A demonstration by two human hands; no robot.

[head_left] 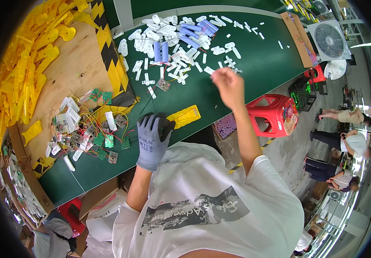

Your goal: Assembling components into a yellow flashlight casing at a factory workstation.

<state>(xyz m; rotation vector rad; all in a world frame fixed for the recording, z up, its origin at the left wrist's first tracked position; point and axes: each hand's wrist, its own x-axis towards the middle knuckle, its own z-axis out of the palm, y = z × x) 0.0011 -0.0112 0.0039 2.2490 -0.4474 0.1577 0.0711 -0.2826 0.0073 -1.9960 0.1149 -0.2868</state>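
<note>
One yellow part point(184, 116) lies on the green table point(254, 60), touched by the gloved left hand point(152, 139), fingers spread flat. One white piece point(208, 70) is pinched in the bare right hand point(228, 86), beside the white heap point(172, 43) holding about eight blue cylinders point(189, 34). One red stool point(273, 115) stands right.
</note>
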